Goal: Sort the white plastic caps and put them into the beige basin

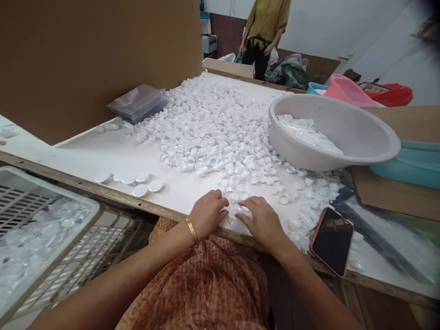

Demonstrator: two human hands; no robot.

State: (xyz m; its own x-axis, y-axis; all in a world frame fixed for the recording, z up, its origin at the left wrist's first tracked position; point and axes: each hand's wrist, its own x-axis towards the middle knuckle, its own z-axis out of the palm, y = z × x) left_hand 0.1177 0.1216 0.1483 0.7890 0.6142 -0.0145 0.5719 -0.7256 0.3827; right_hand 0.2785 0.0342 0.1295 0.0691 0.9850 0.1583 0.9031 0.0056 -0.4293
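My left hand [209,211], with a gold bracelet on its wrist, is at the front edge of the white table [178,190]. Its thumb and fingers are curled together, and what they hold, if anything, does not show clearly. Facing it, my right hand [264,221] has thumb and fingertips closed around a small white plastic piece [244,211]. More white pieces lie beneath and between both hands. Just beyond spreads a large heap of small white plastic cups [220,133]. Several round white discs [139,182] lie to the left, close to the table edge.
A grey basin [360,133] with white discs stands at the right. Near the edge lies a phone [332,240]. A crate [92,211] of white pieces stands lower left. A cardboard panel [103,55] and a plastic-bag stack [139,103] are behind. A person [266,27] stands across.
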